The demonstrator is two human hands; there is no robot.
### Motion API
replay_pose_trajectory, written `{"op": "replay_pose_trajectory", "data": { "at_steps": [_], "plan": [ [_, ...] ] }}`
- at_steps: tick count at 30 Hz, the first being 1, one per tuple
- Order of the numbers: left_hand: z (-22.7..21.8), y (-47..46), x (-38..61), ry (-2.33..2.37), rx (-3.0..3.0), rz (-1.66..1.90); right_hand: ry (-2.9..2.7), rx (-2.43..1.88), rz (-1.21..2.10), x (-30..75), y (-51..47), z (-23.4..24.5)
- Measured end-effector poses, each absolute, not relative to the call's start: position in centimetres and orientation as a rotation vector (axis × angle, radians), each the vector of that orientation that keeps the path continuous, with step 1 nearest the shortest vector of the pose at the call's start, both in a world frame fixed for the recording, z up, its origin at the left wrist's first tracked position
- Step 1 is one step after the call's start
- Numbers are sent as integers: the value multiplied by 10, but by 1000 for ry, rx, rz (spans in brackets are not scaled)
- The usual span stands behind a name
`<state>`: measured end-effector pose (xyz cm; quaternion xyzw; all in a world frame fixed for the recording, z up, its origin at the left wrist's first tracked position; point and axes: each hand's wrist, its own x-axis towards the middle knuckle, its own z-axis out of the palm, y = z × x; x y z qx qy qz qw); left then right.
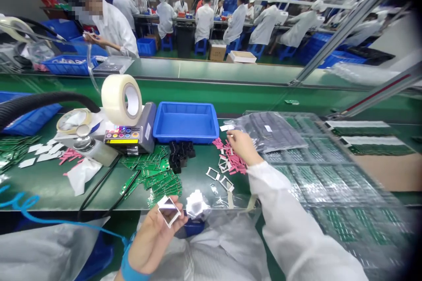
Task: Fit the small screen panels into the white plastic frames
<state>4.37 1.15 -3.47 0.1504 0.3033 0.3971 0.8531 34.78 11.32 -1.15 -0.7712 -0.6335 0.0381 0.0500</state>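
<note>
Near the table's front edge, my left hand is closed around a small white-framed display screen, its dark face turned up. My right hand reaches over a pile of pink strips. Its thumb and forefinger are pinched together beside a white label; what lies between the fingertips is too small to make out. Several empty white frames lie below the pink strips. A stack of white pieces in clear wrap sits at the edge, right of my left hand.
A blue tray stands behind black parts and green circuit boards. To the left are a control box with a tape roll on top and a metal dispenser bottle. Clear trays of boards spread at right.
</note>
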Motion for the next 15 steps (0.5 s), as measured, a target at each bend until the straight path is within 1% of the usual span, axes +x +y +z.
{"op": "replay_pose_trajectory", "data": {
  "at_steps": [4,8,12,15],
  "plan": [
    [-35,6,46,664,283,819,-1779,-2593,-22,376,142,-38],
    [-35,5,44,671,262,838,-1667,-2697,-97,380,147,-51],
    [-35,5,42,669,266,847,-1629,-2678,-88,379,150,-48],
    [-36,6,40,620,289,855,-1640,-2576,-50,374,146,-33]
  ]
}}
